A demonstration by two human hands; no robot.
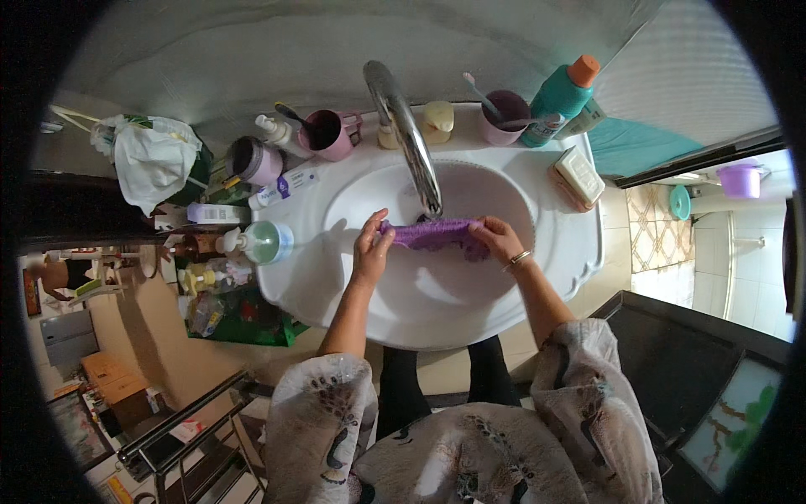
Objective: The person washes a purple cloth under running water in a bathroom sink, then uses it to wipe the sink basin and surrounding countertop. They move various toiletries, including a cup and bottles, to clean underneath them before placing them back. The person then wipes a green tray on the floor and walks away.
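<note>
A purple cloth (435, 233) is stretched sideways between my two hands, over the basin of a white sink (395, 294). My left hand (370, 241) pinches its left end between thumb and fingers. At the other end my right hand (499, 238) grips the cloth, a bracelet showing on that wrist. The upper edge is pulled nearly straight, and its lower edge hangs loose and ruffled toward the right. Just behind the cloth, the chrome faucet (407, 139) comes down with its spout end close to the cloth's upper edge. I cannot tell whether water is running.
Along the rim stand a pink mug (329, 136), a pink cup with a toothbrush (502, 119), a teal bottle (561, 97) and a soap box (576, 179). At left sit a green pump bottle (267, 242) and a toothpaste tube (285, 186). A metal rack (180, 420) stands lower left.
</note>
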